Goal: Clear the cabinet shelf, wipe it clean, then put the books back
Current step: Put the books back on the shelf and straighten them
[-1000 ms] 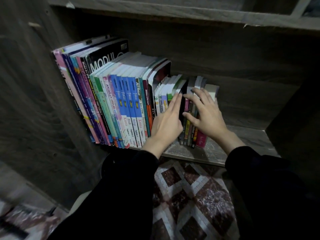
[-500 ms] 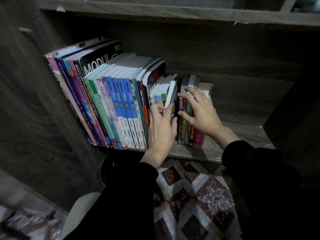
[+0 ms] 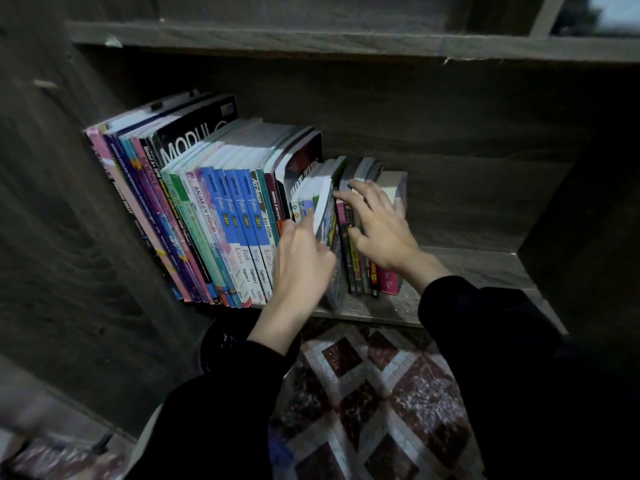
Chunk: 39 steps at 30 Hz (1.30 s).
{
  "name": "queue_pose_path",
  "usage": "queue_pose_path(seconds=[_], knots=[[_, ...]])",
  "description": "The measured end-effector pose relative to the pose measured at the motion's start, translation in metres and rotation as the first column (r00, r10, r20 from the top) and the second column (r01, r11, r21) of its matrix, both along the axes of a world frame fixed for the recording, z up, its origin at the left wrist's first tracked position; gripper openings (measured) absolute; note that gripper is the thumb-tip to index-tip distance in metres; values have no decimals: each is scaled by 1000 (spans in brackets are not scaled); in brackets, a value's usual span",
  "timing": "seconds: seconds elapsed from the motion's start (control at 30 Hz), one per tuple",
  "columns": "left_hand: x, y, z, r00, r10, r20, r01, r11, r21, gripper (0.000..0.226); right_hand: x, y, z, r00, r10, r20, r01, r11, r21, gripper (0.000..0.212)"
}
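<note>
A wooden cabinet shelf [image 3: 478, 268] holds a row of upright books. Tall textbooks [image 3: 221, 216], several with blue spines, fill the left part and lean against the left wall. Shorter books stand to their right. My left hand [image 3: 301, 261] pinches one small book [image 3: 334, 277] and tilts it forward out of the row, thumb on its right cover. My right hand [image 3: 381, 230] lies with spread, straight fingers across the tops and spines of the remaining small books [image 3: 363, 275], ending at a pink one [image 3: 389, 280].
The right part of the shelf board carries no books. An upper shelf [image 3: 346, 43] hangs close above, and dark cabinet walls [image 3: 69, 237] close both sides. Below the shelf edge lies a diamond-patterned floor covering [image 3: 381, 393].
My left hand went from lying flat between the books to pinching one small book, which now tips forward from the row. My right hand stayed on the small books.
</note>
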State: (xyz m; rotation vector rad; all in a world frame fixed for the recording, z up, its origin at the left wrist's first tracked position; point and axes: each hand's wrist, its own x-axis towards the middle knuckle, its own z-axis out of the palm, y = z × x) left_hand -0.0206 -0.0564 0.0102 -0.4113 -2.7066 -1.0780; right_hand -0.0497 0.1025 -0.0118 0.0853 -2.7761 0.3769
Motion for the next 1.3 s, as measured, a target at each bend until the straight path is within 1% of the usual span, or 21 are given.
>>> queue_pose_path(seconds=[0.13,0.2,0.23,0.3,0.37,0.4,0.47,0.53,0.6,0.7,0.77,0.87,0.9,0.97,1.03,1.1,1.17,1.2,1.23,1.27,1.3], knots=[[18,-17,40,999,-28,42,30,998,-55,33,-1,-6,9,995,30,98,-24,998,-59,65],[24,-25,57,997,-54,63,59,996,-67,18,-3,-10,15,984,65,165,-32,980,-196,63],[25,-27,62,995,-70,74,76,994,-75,15,-2,-9,17,982,93,167,-34,945,-326,60],[27,-26,71,992,-100,83,106,992,-67,15,9,-7,19,992,108,61,-44,770,-636,53],[27,-18,74,990,-116,77,119,992,-41,18,33,-2,17,993,-42,-108,-63,584,-809,41],[26,-11,74,990,-120,70,122,992,-33,19,49,0,16,967,-161,-196,-67,583,-810,36],[23,8,69,990,-131,54,132,991,-7,20,83,3,8,868,-306,-392,-60,718,-693,38],[19,31,60,989,-144,26,143,989,36,17,111,3,-6,828,-257,-498,-28,868,-495,48],[15,56,52,988,-155,-23,157,983,94,14,123,4,-24,885,-225,-407,96,945,-313,63],[11,90,40,979,-166,-114,184,967,176,16,112,15,-47,930,-363,-52,357,929,-103,78],[8,108,29,968,-215,-127,237,952,195,23,95,28,-58,903,-414,118,428,893,-140,83],[-4,117,9,954,-298,-30,294,912,286,36,63,48,-76,880,-443,171,474,817,-327,79],[-6,115,2,942,-336,-1,317,890,326,38,54,52,-80,892,-412,187,452,795,-405,75],[-6,106,-16,937,-347,-36,340,886,317,40,39,57,-90,932,-297,207,362,769,-527,70],[0,95,-38,963,-217,-159,252,936,246,42,37,58,-95,936,-209,285,342,734,-587,81],[1,84,-60,967,7,-256,53,973,225,53,42,60,-101,903,-134,407,380,691,-615,103],[-7,78,-79,962,147,-232,-90,966,241,76,43,66,-106,920,-80,383,360,556,-749,111],[-13,77,-88,959,173,-223,-121,966,231,84,42,69,-105,942,-61,330,323,426,-845,110],[-17,76,-95,953,176,-246,-125,970,206,89,39,73,-105,955,-55,293,295,303,-906,106],[-21,75,-101,941,169,-292,-120,976,180,90,35,74,-104,956,-68,287,295,222,-930,98],[-24,75,-106,927,163,-338,-115,981,156,89,29,73,-105,948,-97,303,317,183,-931,87]])
